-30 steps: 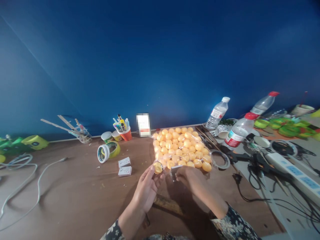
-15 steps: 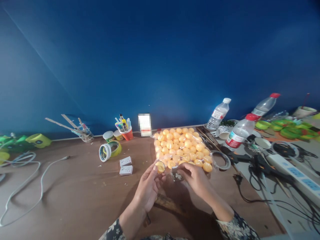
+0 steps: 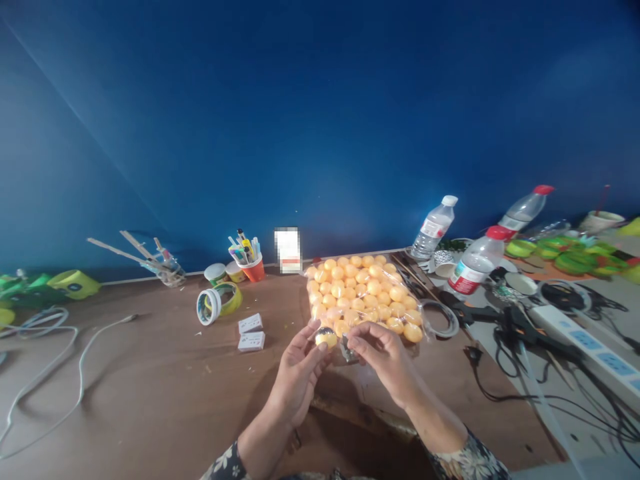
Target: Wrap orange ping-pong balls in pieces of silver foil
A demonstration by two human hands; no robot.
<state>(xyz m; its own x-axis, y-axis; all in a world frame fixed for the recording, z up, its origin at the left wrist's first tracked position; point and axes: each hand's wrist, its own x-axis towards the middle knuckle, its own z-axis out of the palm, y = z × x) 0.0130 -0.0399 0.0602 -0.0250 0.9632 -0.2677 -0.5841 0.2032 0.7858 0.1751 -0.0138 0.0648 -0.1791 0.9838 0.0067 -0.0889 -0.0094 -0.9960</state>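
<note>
My left hand [image 3: 296, 373] is closed around a small yellow-orange ball [image 3: 326, 341], gripped between thumb and fingers, with a dark, shiny patch on its upper side. Close beside it, my right hand [image 3: 389, 363] pinches a small silvery-grey piece [image 3: 347, 351]; its exact kind is too small to make out. Both hands meet just in front of a clear plastic bag [image 3: 363, 291] packed with many similar orange balls. Whether the silvery piece touches the ball, I cannot tell.
Two small white boxes [image 3: 251, 341] and tape rolls [image 3: 231, 299] lie left. A red cup of pens [image 3: 254, 268] stands behind. Plastic bottles [image 3: 434, 230], a glue gun-like black tool [image 3: 517, 327], cables and a power strip [image 3: 590, 343] crowd the right. A white cable [image 3: 83, 373] trails at left.
The ball has turned in my left hand and now shows its dark shiny patch on top. My right hand has moved slightly left with the silvery piece, nearer the ball.
</note>
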